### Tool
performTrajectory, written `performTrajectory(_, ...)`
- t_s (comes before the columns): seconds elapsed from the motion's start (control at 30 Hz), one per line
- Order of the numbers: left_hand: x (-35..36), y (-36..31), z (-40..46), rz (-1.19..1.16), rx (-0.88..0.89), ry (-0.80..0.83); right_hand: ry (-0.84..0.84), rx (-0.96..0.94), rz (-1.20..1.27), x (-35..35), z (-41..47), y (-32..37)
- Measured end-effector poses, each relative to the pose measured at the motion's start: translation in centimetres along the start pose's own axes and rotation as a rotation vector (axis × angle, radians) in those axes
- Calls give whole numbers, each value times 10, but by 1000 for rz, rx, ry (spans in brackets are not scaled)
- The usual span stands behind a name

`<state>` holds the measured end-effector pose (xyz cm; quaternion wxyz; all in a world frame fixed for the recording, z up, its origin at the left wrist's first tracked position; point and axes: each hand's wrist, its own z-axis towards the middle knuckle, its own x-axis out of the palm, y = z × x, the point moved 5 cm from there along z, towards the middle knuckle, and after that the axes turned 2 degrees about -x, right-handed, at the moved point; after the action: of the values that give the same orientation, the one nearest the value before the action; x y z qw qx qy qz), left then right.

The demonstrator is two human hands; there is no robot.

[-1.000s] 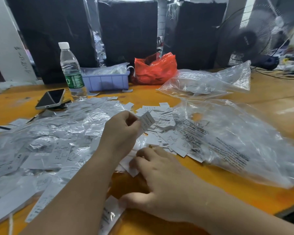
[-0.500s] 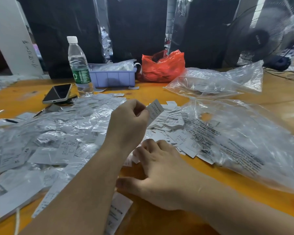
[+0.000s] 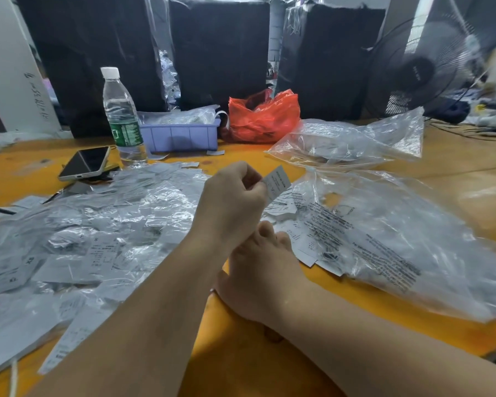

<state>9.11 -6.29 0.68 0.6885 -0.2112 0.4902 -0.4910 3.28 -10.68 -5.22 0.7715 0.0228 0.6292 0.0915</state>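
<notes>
White paper label (image 3: 277, 183), small, printed: pinched between thumb and forefinger of left hand (image 3: 232, 202), raised above orange table (image 3: 241, 353), centre. Right hand (image 3: 258, 276): palm-down on table, nearer, beside loose labels (image 3: 302, 247) and clear plastic bag (image 3: 398, 239). Fingertips hidden behind left wrist; grip cannot be told.

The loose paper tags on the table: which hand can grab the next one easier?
Probably the right hand: it rests on the table with fingers right by the loose tags. The left hand is lifted and pinches one tag.
</notes>
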Motion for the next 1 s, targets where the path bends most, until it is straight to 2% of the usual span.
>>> performTrajectory(0.1, 6, 0, -1, -105, -39, -11, -10, -13, -6, -3, 0, -7)
performTrajectory(0.27, 9, 4, -10, -245, -36, -67, 119, -70, -19, 5, -13, -19)
performTrajectory(0.33, 10, 2, -10, -274, -32, -73, 149, -30, -14, 12, -12, -22)
performTrajectory(0.5, 15, 3, -14, -248, 4, -36, 96, 25, -38, 11, 13, -26)
performTrajectory(0.6, 13, 10, -14, -258, -20, -42, 134, -24, 67, 5, 11, -25)
performTrajectory(0.73, 16, 15, -13, -346, -95, -51, 39, -161, 351, -26, -7, -28)
performTrajectory(0.8, 20, 15, -15, -404, -136, -46, -57, -105, 450, -42, -13, -41)
performTrajectory(0.9, 30, 13, -20, -401, -155, 38, -329, 96, 225, -67, -18, -78)
performTrajectory(0.93, 34, 12, -22, -383, -152, 72, -363, 175, 130, -72, -21, -89)
performTrajectory(1.0, 39, 9, -24, -355, -142, 131, -313, 307, -33, -72, -28, -111)
